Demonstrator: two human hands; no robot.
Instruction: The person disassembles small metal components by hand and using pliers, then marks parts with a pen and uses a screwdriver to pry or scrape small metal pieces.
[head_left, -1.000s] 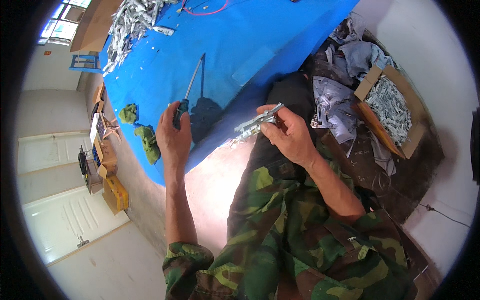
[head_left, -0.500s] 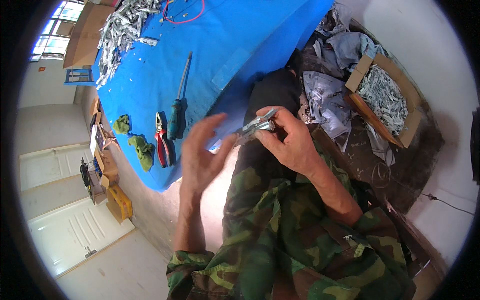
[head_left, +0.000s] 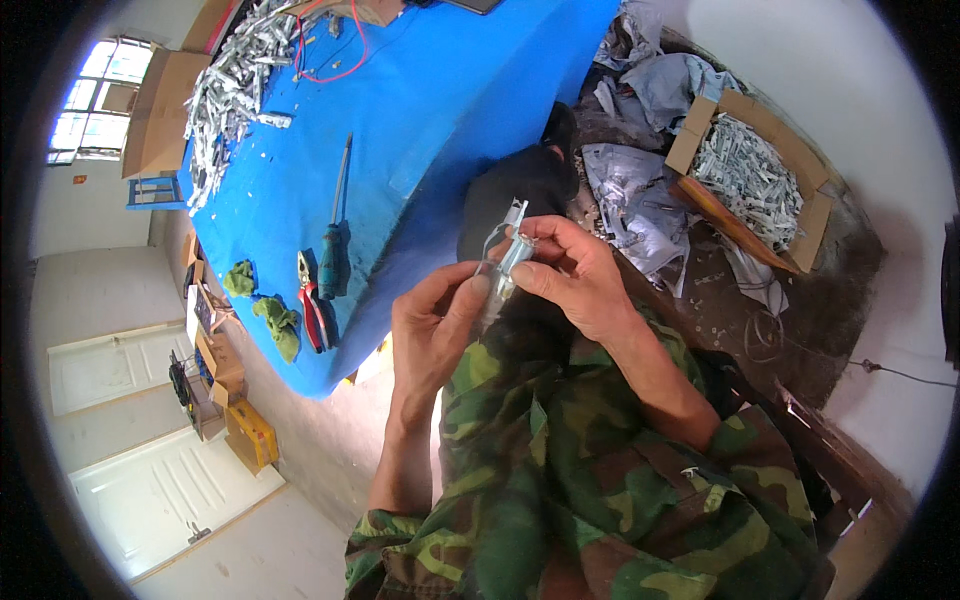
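Note:
Above my lap, my right hand (head_left: 580, 285) pinches a small silver metal part (head_left: 518, 248) between thumb and fingers. A thin strip (head_left: 515, 215) sticks up from its far end. My left hand (head_left: 430, 325) is closed at the part's left side, thumb against fingertips, where something clear like plastic film shows. The fingers hide much of the part, so its exact kind cannot be made out. Left of my hands, on the blue-covered table (head_left: 400, 130), lie red-handled pliers (head_left: 313, 315) and a screwdriver (head_left: 332, 250) with a teal handle.
Two crumpled green cloths (head_left: 277, 328) lie near the table's left edge. A heap of silver metal parts (head_left: 230, 100) and a red wire (head_left: 345, 72) are farther back. On the right, a cardboard box (head_left: 818, 225) holds many similar parts, beside grey plastic bags (head_left: 635, 205) on the floor.
My left hand, blurred and spread before, has come in and closed at the metal part. The part now points more upward in my right hand. The view has shifted slightly.

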